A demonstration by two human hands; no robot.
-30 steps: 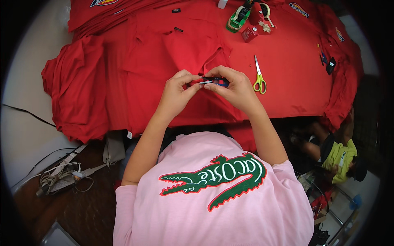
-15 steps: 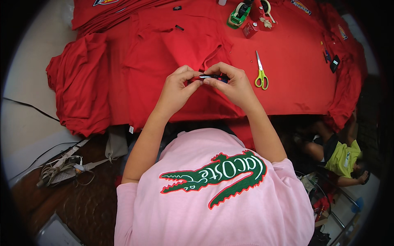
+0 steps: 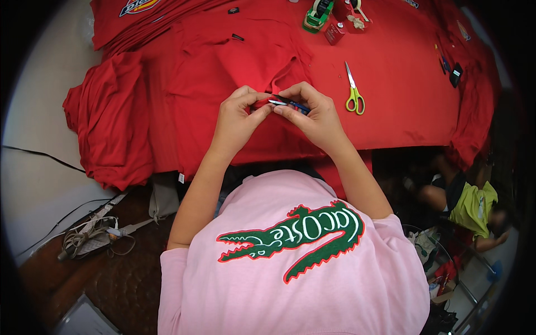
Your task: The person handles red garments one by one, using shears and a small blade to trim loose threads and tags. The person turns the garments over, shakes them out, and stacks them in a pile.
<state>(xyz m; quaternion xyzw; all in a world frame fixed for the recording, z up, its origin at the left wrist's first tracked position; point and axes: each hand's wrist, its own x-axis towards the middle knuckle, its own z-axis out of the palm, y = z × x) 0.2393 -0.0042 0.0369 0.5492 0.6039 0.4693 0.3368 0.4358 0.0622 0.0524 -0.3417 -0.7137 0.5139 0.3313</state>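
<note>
Both my hands meet over the near part of a red shirt [image 3: 209, 78] spread on the table. My left hand [image 3: 239, 114] is closed, thumb and fingers pinching a bit of the red fabric. In my right hand [image 3: 314, 114] is a pair of small thread snips [image 3: 277, 103] with a dark blue-black body. Their pale metal blades point left, against the pinched cloth at my left fingertips. The exact spot between the blades is too small to make out. Yellow-green scissors [image 3: 354, 100] lie to the right of my right hand, apart from it.
A green tape dispenser [image 3: 316, 17] and a small red box [image 3: 334, 33] stand at the back. Bunched red garments [image 3: 111, 111] hang over the table's left edge. Cables and a power strip [image 3: 92, 237] lie at lower left. Another person in a yellow-green shirt [image 3: 474, 209] is at the right.
The snips have turned slightly, so more of their blue body and pale blades shows. My hands stay together over the shirt, still pinching. The whole view has shifted a little.
</note>
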